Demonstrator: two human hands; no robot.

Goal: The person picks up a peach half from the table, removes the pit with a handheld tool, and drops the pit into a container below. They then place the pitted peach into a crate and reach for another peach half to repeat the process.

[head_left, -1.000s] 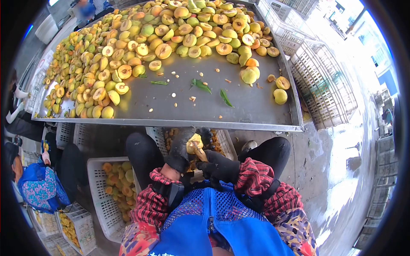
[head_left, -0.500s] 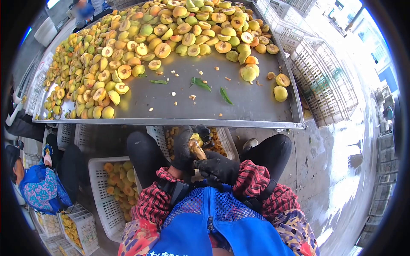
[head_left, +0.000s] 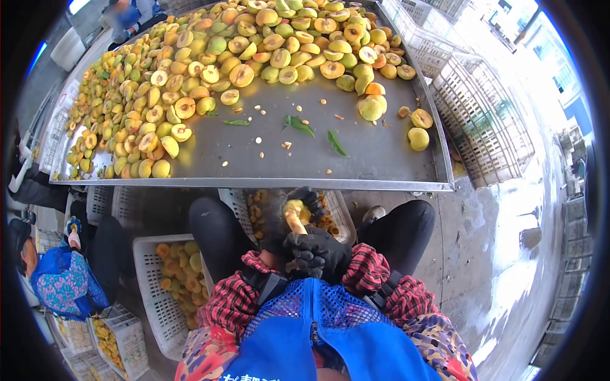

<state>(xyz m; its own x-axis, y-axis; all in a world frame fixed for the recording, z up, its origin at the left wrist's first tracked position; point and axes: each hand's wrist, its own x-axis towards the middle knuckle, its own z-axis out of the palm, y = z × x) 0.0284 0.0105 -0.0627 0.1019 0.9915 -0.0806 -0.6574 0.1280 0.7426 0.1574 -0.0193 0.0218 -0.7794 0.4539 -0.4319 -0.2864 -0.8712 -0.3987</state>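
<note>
Both my hands wear dark gloves and work close together over a crate between my knees. My right hand [head_left: 321,251] is closed round a short tool with a pale, wood-coloured handle [head_left: 295,222]; the kind of tool is not clear. At its far end is a yellow peach piece [head_left: 295,206]. My left hand [head_left: 309,198] has its fingers curled about that piece, and the rest of this hand is smeared by motion. Below lies the white crate [head_left: 347,222] with yellow-brown fruit pieces in it, partly hidden by my hands.
A metal table [head_left: 241,155] ahead bears a large heap of peach halves [head_left: 241,75], leaves and pits. By my left knee stands a white crate [head_left: 150,289] of peaches. Stacked crates [head_left: 483,120] are at the right. A co-worker [head_left: 67,276] sits at left, another person [head_left: 130,16] beyond.
My left hand has shifted and is now blurred. The tool's pale handle stands more upright, and more of the yellow peach piece shows at its end.
</note>
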